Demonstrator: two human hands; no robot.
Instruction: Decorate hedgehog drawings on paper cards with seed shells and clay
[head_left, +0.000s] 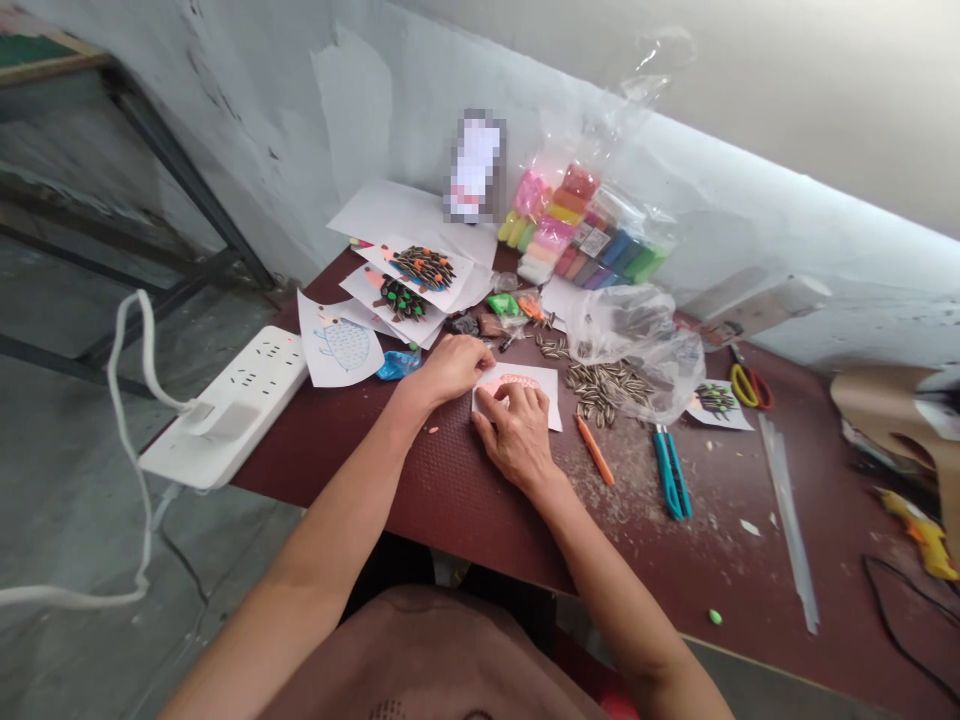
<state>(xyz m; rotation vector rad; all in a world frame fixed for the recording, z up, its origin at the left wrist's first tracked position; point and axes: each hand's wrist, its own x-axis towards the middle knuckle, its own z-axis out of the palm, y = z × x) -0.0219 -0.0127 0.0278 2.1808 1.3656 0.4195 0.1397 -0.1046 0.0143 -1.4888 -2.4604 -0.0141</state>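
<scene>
A white card with a pinkish-orange drawing or clay shape lies on the dark red table in front of me. My left hand is at the card's upper left edge, its fingers bent; whether it pinches anything is too small to see. My right hand rests over the card's lower part, with thumb and fingers bent down on the pinkish shape and partly hiding it. An orange pen-like tool lies right of that hand, below a pile of striped seeds.
Finished-looking hedgehog cards and a blue hedgehog drawing lie at the left. A white power strip overhangs the left edge. Bagged coloured clay stands behind. Teal cutters, scissors and a yellow glue gun lie rightward.
</scene>
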